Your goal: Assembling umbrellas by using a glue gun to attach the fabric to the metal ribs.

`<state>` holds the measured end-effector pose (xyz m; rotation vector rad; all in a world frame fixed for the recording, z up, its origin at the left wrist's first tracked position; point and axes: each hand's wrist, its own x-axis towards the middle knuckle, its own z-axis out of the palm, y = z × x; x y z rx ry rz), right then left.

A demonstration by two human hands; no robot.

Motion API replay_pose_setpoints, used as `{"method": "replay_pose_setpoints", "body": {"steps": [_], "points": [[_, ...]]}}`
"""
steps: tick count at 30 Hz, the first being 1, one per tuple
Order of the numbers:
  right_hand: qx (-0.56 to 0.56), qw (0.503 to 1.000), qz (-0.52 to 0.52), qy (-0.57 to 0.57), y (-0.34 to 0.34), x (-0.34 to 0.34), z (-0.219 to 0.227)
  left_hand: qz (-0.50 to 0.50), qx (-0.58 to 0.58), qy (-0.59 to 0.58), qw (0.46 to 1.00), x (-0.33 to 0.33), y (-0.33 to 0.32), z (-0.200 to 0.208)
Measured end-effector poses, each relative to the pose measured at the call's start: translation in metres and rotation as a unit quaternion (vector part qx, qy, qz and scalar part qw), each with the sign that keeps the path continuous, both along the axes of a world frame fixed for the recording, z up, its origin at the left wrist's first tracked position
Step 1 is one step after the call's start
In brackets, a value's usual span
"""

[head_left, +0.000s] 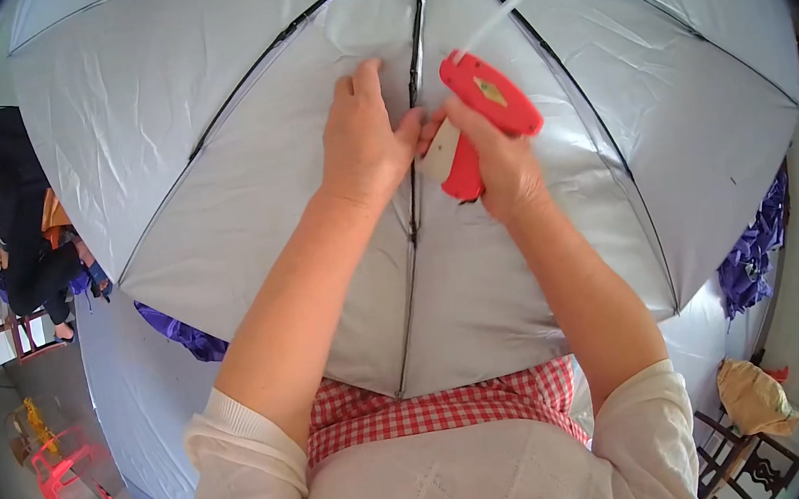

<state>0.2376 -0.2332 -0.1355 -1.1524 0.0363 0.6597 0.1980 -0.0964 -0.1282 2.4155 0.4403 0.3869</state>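
Observation:
An open umbrella (266, 216) is spread before me, its silver inner side facing up. Black ribs fan across it, and one rib (414, 43) runs between my hands. My left hand (366, 139) lies against the silver fabric just left of that rib, fingers stretched out and thumb toward the rib. In my right hand (506, 168) is a red and white tagging gun (495, 96), gripped right of the rib. A thin whitish strip (496, 23) sticks out from its top. The tool's tip and my left thumb's contact are partly hidden where the hands meet.
Purple folded fabric (757, 250) lies at the right, with more purple (180, 331) under the umbrella's left edge. A person in dark clothes (8, 188) is at the far left. A red plastic stool (58, 461) stands lower left; a brown bag (757, 395) rests on a chair at lower right.

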Motion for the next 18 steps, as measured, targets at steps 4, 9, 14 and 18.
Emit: {"method": "replay_pose_setpoints", "body": {"steps": [4, 9, 14, 18], "points": [[-0.022, 0.999, 0.034, -0.006, 0.001, 0.029, 0.002, -0.054, -0.094, -0.005, 0.994, 0.006, 0.007, -0.010], [-0.020, 0.997, 0.063, 0.034, 0.000, 0.027, 0.000, -0.051, -0.129, -0.023, 0.990, 0.003, 0.007, -0.012], [-0.010, 0.995, 0.086, 0.049, -0.004, 0.025, -0.003, -0.041, -0.141, -0.006, 0.989, 0.001, 0.006, -0.011], [-0.019, 0.995, 0.092, 0.045, -0.006, 0.023, -0.003, -0.042, -0.146, -0.016, 0.988, 0.001, 0.005, -0.013]]}}
